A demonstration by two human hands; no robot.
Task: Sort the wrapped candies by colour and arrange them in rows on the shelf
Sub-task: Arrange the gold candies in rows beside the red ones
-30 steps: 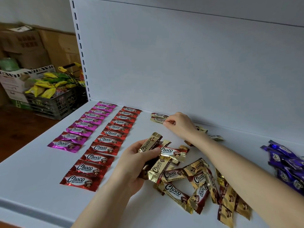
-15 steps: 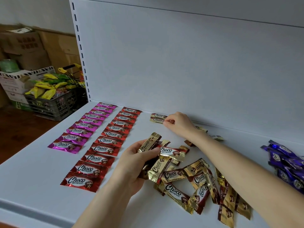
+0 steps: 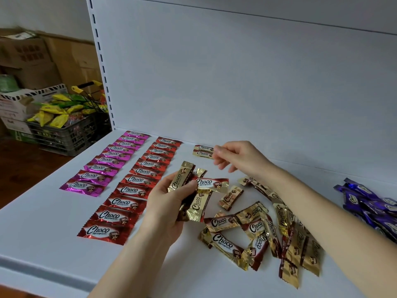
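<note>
Pink row [image 3: 103, 166], red row [image 3: 133, 190] done. Gold row [image 3: 203, 151], 12 o'clock: two laid. Left hand [image 3: 169, 203] grips gold candies [image 3: 182, 176]; right hand [image 3: 238, 158] relaxed, empty. Purple heap [image 3: 369, 203] unsorted.

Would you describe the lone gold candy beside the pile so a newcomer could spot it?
On the white shelf, look right of the red row. Between the gold bunch in the left hand and the loose gold pile, one gold candy lies tilted by itself; its neighbours are either held or heaped.
</note>
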